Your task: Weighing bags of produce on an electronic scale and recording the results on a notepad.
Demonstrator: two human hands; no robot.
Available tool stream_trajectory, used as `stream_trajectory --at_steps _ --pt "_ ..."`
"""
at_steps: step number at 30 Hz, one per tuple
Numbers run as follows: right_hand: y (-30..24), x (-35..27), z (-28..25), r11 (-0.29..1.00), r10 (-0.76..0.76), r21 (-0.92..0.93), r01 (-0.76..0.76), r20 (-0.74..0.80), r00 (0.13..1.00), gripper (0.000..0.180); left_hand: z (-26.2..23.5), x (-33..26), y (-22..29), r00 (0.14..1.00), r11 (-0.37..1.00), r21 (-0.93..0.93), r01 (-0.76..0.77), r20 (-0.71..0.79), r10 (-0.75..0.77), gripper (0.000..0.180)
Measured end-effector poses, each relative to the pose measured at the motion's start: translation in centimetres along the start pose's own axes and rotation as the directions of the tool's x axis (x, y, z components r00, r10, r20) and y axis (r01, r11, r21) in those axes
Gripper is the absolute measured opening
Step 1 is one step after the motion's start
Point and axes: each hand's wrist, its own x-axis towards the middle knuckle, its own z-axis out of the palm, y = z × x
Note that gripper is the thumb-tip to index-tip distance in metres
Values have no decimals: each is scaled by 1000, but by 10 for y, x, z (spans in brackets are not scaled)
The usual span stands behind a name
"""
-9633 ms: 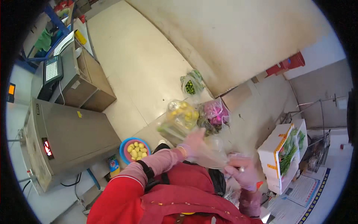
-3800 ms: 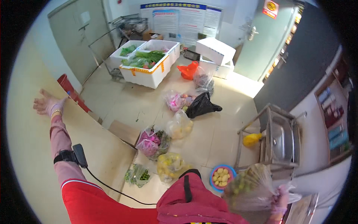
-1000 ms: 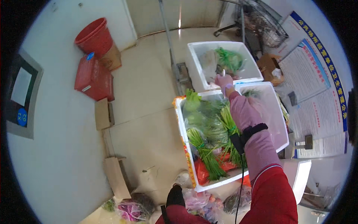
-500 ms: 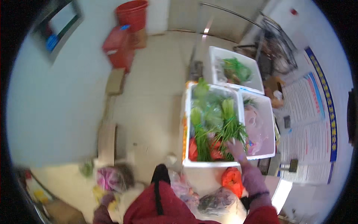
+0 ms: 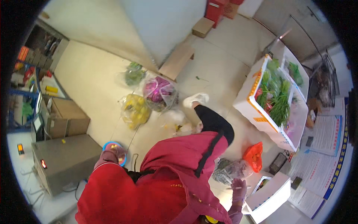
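Observation:
My left hand (image 5: 115, 150) is over a blue-rimmed basin (image 5: 124, 159) on the floor beside the grey cabinet; its fingers are too unclear to read. At the lower right, my gloved right hand (image 5: 238, 186) has its fingers bent around a thin whitish stick-like item (image 5: 243, 187). Near that hand are a clear bag of dark produce (image 5: 229, 171), an orange-red bag (image 5: 253, 156) and a small white foam box (image 5: 269, 198). Farther off, white foam boxes (image 5: 250, 112) hold bundles of long green vegetables (image 5: 281, 102).
Bags of yellow produce (image 5: 135, 111), purple produce (image 5: 159, 92) and green leaves (image 5: 134, 74) lie on the floor left of my foot (image 5: 195, 100). A grey cabinet (image 5: 67, 160) stands at left. A low wooden bench (image 5: 177, 61) is by the wall corner.
My view has turned left. My right hand has left the green vegetables in the foam box and is now by the small box. My left hand is now at the blue-rimmed basin.

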Motion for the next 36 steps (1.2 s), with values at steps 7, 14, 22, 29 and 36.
stream_trajectory --at_steps 7,14,22,29,36 --pt "28 -28 24 964 46 -266 4 182 982 59 7 -25 -38 864 457 -885 83 -165 -476 29" --pt "132 -114 232 915 139 -357 186 713 687 22 215 -60 -183 855 722 -633 279 -177 -487 32" --pt "302 -375 558 714 463 -522 467 852 245 29 272 -153 -184 843 -127 -972 -198 -103 -528 42" --pt "478 -595 726 731 633 -556 396 768 -91 30 356 -225 -312 711 -300 -954 -10 204 -673 35" --pt "587 -667 801 597 691 -492 633 716 -95 21 253 -227 -411 706 153 -987 44 -78 -704 47"
